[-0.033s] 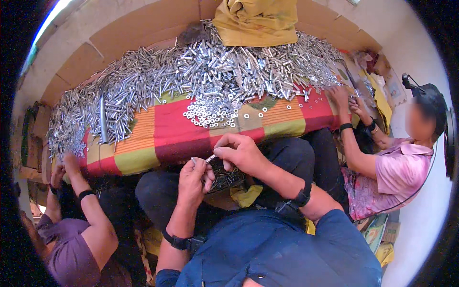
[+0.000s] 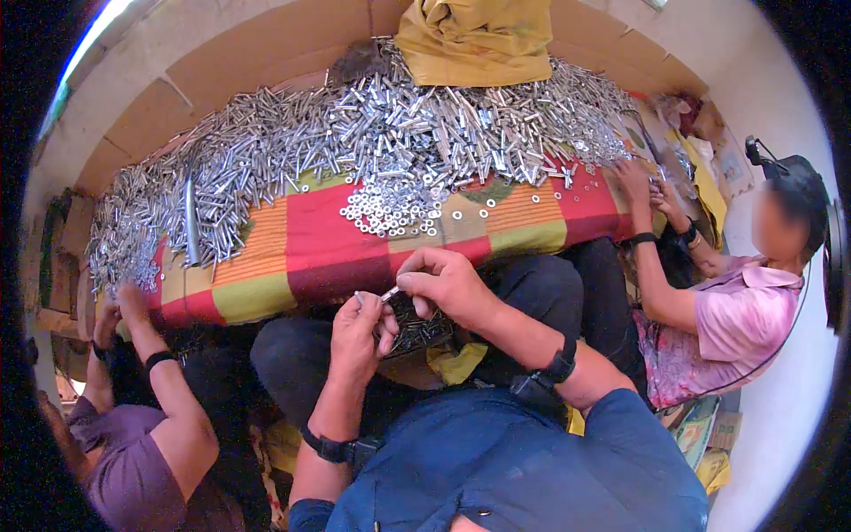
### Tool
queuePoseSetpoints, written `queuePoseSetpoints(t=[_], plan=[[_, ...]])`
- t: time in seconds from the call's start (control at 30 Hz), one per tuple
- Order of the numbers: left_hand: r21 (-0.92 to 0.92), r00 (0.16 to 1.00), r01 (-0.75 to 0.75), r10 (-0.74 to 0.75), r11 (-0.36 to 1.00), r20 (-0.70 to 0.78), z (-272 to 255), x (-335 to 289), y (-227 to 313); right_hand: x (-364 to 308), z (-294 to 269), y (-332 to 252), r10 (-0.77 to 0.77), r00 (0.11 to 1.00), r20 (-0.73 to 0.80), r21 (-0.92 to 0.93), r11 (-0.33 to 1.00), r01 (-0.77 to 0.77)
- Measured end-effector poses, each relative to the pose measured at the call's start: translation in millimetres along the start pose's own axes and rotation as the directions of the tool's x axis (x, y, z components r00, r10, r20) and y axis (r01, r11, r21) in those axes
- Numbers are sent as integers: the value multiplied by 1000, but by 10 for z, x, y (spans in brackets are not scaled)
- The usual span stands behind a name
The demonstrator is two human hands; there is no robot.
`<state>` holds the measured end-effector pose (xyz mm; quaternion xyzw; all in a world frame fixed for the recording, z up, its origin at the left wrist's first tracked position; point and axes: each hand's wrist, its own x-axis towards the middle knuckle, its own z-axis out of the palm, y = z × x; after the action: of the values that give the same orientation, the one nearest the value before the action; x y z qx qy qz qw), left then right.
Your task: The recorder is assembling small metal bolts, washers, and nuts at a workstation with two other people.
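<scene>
Above my lap, my left hand (image 2: 359, 326) and my right hand (image 2: 448, 285) meet at a small silvery bolt (image 2: 390, 293). Pinched fingers of my left hand grip its lower left end. My right thumb and forefinger close on the other end, so part of the shaft is covered. Just beyond my hands lies a heap of flat round washers (image 2: 386, 211) on a checked cloth (image 2: 324, 244). Behind the washers a wide pile of silvery metal bolts (image 2: 399, 124) spreads across the work surface.
A yellow sack (image 2: 474, 40) sits on the pile's far side, against a cardboard wall (image 2: 266, 53). A curved metal piece (image 2: 191, 222) lies at left. Co-workers sit on both sides, one's hand (image 2: 634, 186) at right, another's (image 2: 133, 306) at left. Below my hands is a dark container of metal parts (image 2: 417, 332).
The right co-worker's hands have shifted very slightly. My own hands and the bolt stay in place.
</scene>
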<state>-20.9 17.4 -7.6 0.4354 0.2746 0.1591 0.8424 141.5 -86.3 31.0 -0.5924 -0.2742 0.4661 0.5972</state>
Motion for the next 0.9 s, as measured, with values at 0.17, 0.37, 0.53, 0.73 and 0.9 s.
queuePoseSetpoints(t=[0.17, 0.37, 0.53, 0.73, 0.9], plan=[[-1, 1000, 24, -24, 1000, 1, 6, 1, 12, 6, 20, 146, 232, 970, 66, 510, 828, -233], [-5, 1000, 15, -15, 1000, -17, -37, 19, -20, 22, 20, -2, -529, 845, 78, -528, 697, 485], [-33, 999, -1, 0, 999, -36, -37, 33, -24, 469, -335, 126, -590, 805, 63, -862, 374, 342], [-42, 999, -19, 17, 999, -42, -75, 31, -40, 718, -511, 250, -428, 897, 109, -908, 324, 265], [-55, 998, 8, -11, 998, -58, -56, 39, -22, 728, -572, 207, -318, 940, 123, -897, 370, 242]])
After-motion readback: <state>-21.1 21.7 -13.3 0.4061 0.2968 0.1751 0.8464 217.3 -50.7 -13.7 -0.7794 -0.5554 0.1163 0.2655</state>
